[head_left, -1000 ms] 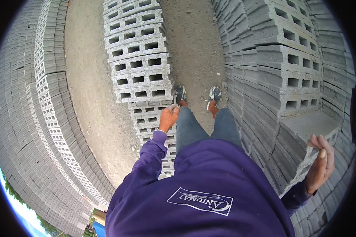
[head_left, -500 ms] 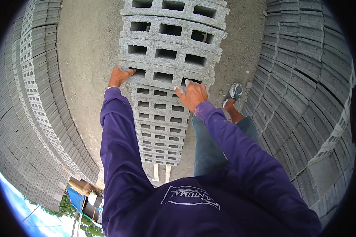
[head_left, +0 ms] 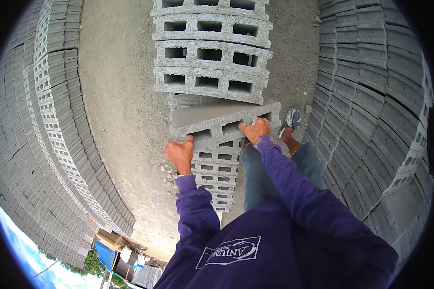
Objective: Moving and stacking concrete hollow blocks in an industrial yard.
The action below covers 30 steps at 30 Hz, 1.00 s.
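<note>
This is an outdoor yard where concrete blocks are kept. Long banks of grey blocks stand closely stacked at nine o'clock (head_left: 14, 159) and three o'clock (head_left: 361, 101), with a row of hollow blocks (head_left: 207, 76) at twelve. Bare, gritty ground (head_left: 115, 86) runs between them at ten o'clock. Open sky (head_left: 19, 243) shows at eight, and green leaves (head_left: 92, 262) beside a blue sheet (head_left: 104, 254) between seven and eight.

Purple long-sleeved top (head_left: 294, 236), white print (head_left: 229, 253), grey-blue trousers (head_left: 259, 179)
</note>
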### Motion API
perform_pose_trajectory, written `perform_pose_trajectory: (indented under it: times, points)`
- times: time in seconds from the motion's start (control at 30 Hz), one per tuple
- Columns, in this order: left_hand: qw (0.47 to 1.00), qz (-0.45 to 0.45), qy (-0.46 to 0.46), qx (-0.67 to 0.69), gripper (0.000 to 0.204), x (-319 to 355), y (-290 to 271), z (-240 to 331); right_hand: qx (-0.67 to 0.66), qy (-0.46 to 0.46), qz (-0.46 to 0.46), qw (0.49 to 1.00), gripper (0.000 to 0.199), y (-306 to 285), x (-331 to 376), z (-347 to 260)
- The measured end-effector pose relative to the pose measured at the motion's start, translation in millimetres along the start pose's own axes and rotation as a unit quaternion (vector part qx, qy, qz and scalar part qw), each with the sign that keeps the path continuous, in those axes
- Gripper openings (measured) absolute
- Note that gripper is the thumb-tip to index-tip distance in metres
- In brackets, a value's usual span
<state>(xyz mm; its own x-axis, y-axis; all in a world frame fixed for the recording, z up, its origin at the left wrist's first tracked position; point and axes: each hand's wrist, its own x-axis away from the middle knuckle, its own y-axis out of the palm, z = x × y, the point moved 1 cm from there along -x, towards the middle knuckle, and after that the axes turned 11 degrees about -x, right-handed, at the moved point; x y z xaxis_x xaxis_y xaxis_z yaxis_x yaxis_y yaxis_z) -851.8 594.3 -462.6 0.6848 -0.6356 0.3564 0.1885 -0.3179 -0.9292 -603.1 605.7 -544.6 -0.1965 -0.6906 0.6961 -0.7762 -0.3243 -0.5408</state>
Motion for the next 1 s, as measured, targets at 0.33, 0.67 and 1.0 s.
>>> perform_pose_trajectory:
  times: [0.33, 0.67, 1.0]
  points:
    - [0.934, -0.102, -0.001, 0.342, 0.032, 169.0, -96.6, 4.5, 0.103, -0.123, -0.058, 0.985, 0.043, -207.9, 122.0, -47.2]
    - [0.915, -0.193, 0.253, 0.248, 0.050, 280.4, -241.5, 121.6, 0.111, -0.210, 0.223, 0.945, 0.043, -469.9, 256.0, -44.9]
    - [0.748, -0.200, 0.605, 0.189, 0.053, 443.6, -277.4, 287.7, 0.089, 0.029, 0.274, 0.957, 0.046, -690.1, 310.3, 81.7]
